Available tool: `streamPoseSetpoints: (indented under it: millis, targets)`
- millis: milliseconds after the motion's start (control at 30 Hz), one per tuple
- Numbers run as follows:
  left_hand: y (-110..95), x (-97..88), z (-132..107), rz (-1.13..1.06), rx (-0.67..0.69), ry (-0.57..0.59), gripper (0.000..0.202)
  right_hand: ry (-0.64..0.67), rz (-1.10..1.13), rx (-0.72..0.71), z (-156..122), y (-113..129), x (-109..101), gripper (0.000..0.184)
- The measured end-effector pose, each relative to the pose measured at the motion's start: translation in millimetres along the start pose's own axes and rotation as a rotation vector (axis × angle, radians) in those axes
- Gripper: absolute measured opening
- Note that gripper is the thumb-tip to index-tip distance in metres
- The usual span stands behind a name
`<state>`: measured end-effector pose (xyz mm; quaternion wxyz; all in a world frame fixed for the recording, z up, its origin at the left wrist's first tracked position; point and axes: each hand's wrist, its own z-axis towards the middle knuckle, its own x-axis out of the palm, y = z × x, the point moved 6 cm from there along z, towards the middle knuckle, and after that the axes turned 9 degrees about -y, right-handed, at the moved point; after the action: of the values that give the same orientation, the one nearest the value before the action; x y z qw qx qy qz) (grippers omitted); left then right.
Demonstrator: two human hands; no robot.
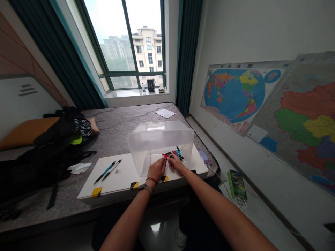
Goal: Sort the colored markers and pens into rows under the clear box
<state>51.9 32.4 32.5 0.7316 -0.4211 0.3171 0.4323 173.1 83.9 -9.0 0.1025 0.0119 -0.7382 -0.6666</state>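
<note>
My left hand (156, 169) and my right hand (177, 163) meet at the front of a clear plastic box (160, 144) that stands on a white board (115, 179). Both hands are closed around a bunch of coloured pens (173, 154), red, black and teal, held between them at the box's open front. My left wrist carries a red string and a watch. Two more pens (108, 171), one teal and one black, lie on the board to the left of the box.
A black backpack (49, 146) with a yellow-green patch lies at the left on the grey mattress (117, 122). Crumpled paper (79, 168) sits beside the board, a white sheet (164, 113) farther back. A green book (237, 184) and cable lie on the floor right. Wall maps hang right.
</note>
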Motion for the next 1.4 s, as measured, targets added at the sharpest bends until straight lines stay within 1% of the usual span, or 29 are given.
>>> streamPoseSetpoints:
  millis: [100,167,267,367,500,633,800,1033,1133,1200,1300,1400]
  targets:
    - [0,0.4,0,-0.002,0.010,0.011,0.026,0.022,-0.049,0.004,0,-1,2,0.040]
    - [0,0.0,0,0.002,0.012,0.008,0.025,-0.002,-0.043,-0.007,1,-1,1,0.043]
    - [0,0.2,0,0.032,0.008,0.010,0.024,-0.082,0.043,-0.010,1,-1,-5,0.042]
    - [1,1.1,-1,0.077,-0.014,0.023,0.024,-0.155,0.151,0.032,1,-4,-11,0.039]
    - [3,0.2,-1,0.098,-0.050,0.022,0.022,-0.208,0.270,0.067,1,-8,-15,0.041]
    - [4,-1.8,0,0.080,-0.077,0.007,0.020,-0.255,0.342,0.082,1,-9,-17,0.043]
    - [6,-1.7,1,0.075,-0.109,0.005,0.021,-0.243,0.363,0.081,-1,-5,-17,0.043]
    - [6,1.2,1,0.066,-0.124,0.025,0.025,-0.181,0.267,0.077,-4,-2,-14,0.041]
    - [6,1.4,0,0.080,-0.095,0.012,0.035,-0.131,0.264,0.069,-4,-1,-12,0.040]
    - [5,1.2,0,0.100,-0.060,0.002,0.041,-0.119,0.265,0.073,-4,-1,-11,0.038]
    - [4,-0.1,1,0.135,-0.020,-0.012,0.039,-0.143,0.280,0.091,-5,-1,-12,0.035]
    - [4,-1.8,3,0.152,-0.013,-0.026,0.032,-0.168,0.332,0.099,-5,0,-13,0.034]
